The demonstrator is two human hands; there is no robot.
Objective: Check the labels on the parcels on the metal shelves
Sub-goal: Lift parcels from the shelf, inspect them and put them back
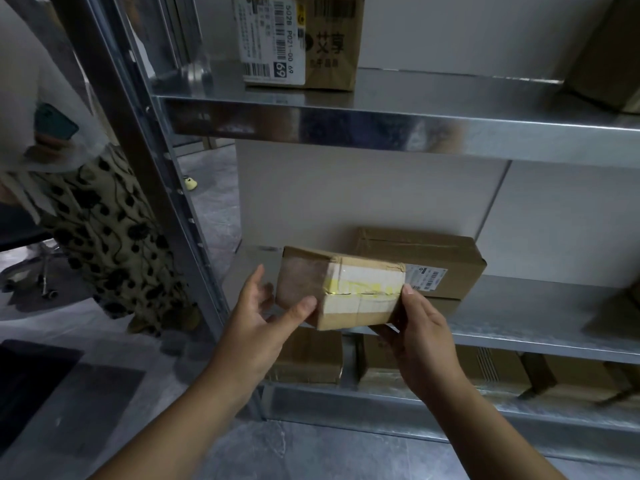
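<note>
**Cardboard held off the shelf on one firm grip**

At far left a bystander's black-spotted skirt hangs close to the grey metal shelving upright. Our left hand is spread wide, only its thumb touching the taped end of the small brown cardboard parcel, which hangs just in front of the middle metal shelf. Our right hand grips the other end, thumb on top, fingers beneath. We see no label on its near faces. Turning it on that single grip could drop it.
</note>
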